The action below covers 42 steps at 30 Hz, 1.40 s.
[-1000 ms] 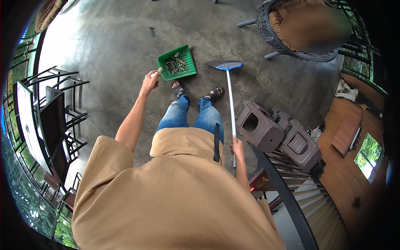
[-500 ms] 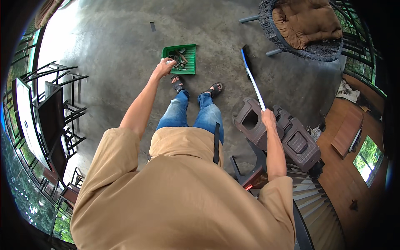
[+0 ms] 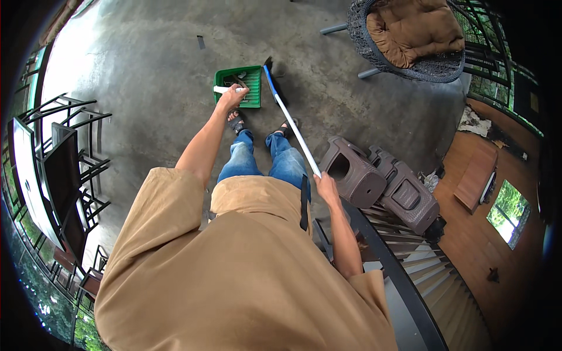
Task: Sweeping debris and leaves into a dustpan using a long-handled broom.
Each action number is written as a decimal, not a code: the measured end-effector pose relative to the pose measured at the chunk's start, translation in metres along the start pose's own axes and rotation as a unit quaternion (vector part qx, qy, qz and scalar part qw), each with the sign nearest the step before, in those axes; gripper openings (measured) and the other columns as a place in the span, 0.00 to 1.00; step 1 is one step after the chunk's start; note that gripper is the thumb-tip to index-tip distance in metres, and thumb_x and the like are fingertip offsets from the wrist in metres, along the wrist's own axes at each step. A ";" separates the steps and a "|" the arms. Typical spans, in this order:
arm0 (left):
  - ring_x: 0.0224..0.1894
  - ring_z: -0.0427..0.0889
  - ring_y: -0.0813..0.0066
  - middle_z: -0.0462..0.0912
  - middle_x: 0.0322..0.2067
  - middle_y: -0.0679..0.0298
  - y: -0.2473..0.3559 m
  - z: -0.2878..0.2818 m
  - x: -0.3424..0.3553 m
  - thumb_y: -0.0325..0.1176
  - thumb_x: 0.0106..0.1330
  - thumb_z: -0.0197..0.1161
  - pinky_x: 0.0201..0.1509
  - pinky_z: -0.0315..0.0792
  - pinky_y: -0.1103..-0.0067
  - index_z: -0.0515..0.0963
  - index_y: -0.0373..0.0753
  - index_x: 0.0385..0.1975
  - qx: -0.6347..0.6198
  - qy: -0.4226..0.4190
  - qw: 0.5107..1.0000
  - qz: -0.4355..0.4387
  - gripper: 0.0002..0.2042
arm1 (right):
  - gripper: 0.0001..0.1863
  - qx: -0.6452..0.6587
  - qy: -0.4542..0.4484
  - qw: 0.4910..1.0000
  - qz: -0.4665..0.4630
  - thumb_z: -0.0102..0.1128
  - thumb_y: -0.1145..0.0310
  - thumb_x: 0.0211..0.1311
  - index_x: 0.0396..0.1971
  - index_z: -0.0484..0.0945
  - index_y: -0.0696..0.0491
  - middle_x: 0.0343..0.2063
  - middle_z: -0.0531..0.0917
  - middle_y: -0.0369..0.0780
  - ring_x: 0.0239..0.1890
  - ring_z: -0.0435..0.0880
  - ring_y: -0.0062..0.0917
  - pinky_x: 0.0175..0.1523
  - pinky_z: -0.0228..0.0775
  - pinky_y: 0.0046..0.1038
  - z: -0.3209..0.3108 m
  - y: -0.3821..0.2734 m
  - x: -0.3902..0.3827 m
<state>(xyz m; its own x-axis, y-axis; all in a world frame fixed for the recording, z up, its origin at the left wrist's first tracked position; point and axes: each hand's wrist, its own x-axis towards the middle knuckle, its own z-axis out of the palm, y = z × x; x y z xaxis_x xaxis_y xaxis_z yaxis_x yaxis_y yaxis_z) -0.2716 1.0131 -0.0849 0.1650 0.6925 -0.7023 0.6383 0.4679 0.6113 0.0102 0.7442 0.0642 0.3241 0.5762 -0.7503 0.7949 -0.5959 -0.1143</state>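
My left hand [image 3: 233, 96] is closed on a white handle [image 3: 220, 89] over the green dustpan [image 3: 253, 82]; whether the handle is joined to the pan is hidden. Some sticks and small debris lie in the pan, partly covered by the hand. My right hand [image 3: 326, 188] grips the pale pole [image 3: 297, 134] of a broom, whose blue head [image 3: 268, 79] with dark bristles stands on the concrete floor [image 3: 152, 70] beside the pan's right edge. My sandalled feet are just below the pan.
A wicker chair [image 3: 412, 36] with brown cushion is upper right. Two grey-brown moulded objects [image 3: 410, 205] lie at my right beside a dark railing [image 3: 396, 263]; a wooden board surface [image 3: 468, 245] is beyond. Black-framed tables or chairs [image 3: 62, 181] line the left side.
The broom head has swung left from out on the right to beside the pan, its pole now slanting. My left hand has moved forward and right over the pan.
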 end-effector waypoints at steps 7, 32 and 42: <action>0.22 0.76 0.66 0.76 0.23 0.56 -0.008 -0.001 0.000 0.52 0.50 0.51 0.28 0.69 0.75 0.68 0.39 0.38 -0.017 0.003 0.999 -0.042 0.23 | 0.19 -0.038 0.038 0.996 0.068 0.43 0.56 0.56 0.28 0.67 0.60 0.27 0.74 0.56 0.34 0.71 0.52 0.37 0.61 0.46 -0.046 0.017 -0.025; 0.28 0.77 0.63 0.76 0.26 0.54 0.000 -0.020 -0.011 0.54 0.47 0.52 0.33 0.71 0.73 0.69 0.45 0.42 -0.020 0.047 0.996 -0.074 0.25 | 0.17 -0.048 0.016 0.999 -0.011 0.43 0.57 0.56 0.30 0.68 0.59 0.26 0.74 0.54 0.34 0.71 0.50 0.35 0.61 0.43 -0.050 -0.045 -0.023; 0.25 0.77 0.67 0.77 0.23 0.57 -0.037 -0.067 -0.040 0.46 0.43 0.52 0.29 0.70 0.76 0.73 0.45 0.39 -0.181 0.122 0.966 -0.135 0.21 | 0.17 0.325 -0.119 0.938 -0.003 0.39 0.56 0.60 0.19 0.61 0.53 0.07 0.62 0.33 0.04 0.58 0.14 0.08 0.48 0.17 -0.090 -0.042 0.074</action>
<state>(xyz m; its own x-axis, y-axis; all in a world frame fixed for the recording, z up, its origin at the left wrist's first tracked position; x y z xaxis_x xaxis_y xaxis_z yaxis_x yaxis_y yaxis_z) -0.3522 1.0046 -0.0547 -0.1805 0.6061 -0.7747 0.3204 0.7809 0.5362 0.0469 0.8620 0.0715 0.1353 0.4857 -0.8636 0.2905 -0.8528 -0.4341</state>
